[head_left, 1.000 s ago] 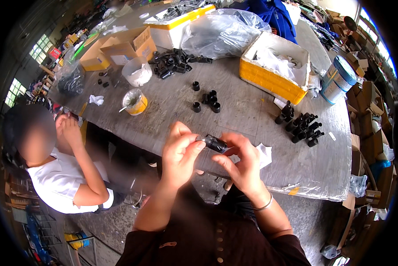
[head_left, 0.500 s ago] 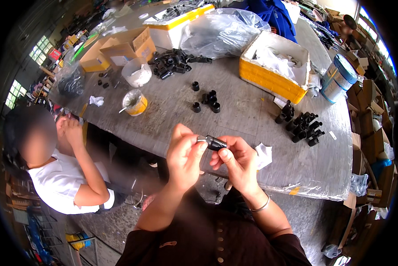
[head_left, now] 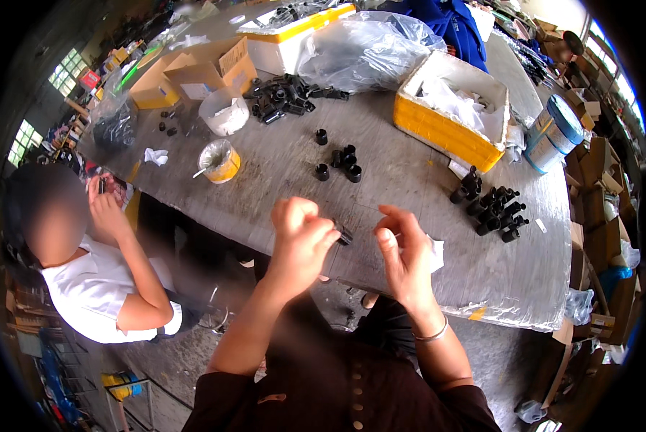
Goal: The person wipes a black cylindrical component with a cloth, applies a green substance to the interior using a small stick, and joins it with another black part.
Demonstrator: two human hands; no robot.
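My left hand (head_left: pixel 299 241) is closed on a small black cylindrical part (head_left: pixel 344 235), which pokes out past the fingertips over the table's near edge. To the right of it, my right hand (head_left: pixel 407 253) is held open, fingers apart and nothing in them. A piece of white paper or cloth (head_left: pixel 437 254) lies partly hidden behind that hand. Ahead on the table stand several short black rings (head_left: pixel 349 156). Farther right is a cluster of black parts (head_left: pixel 494 209) standing close together.
A yellow-and-white foam box (head_left: pixel 449 137) and a blue-lidded bucket (head_left: pixel 553 135) stand at the right. A yellow tub with a stick (head_left: pixel 222 162), a white tub (head_left: pixel 224 111) and a black parts pile (head_left: pixel 287 99) lie ahead. At left sits a co-worker (head_left: pixel 107 288), hands raised.
My right hand has let go of the black part and moved slightly right, its fingers opening. The part stays in my left hand. The co-worker's hands have shifted, showing a small dark object.
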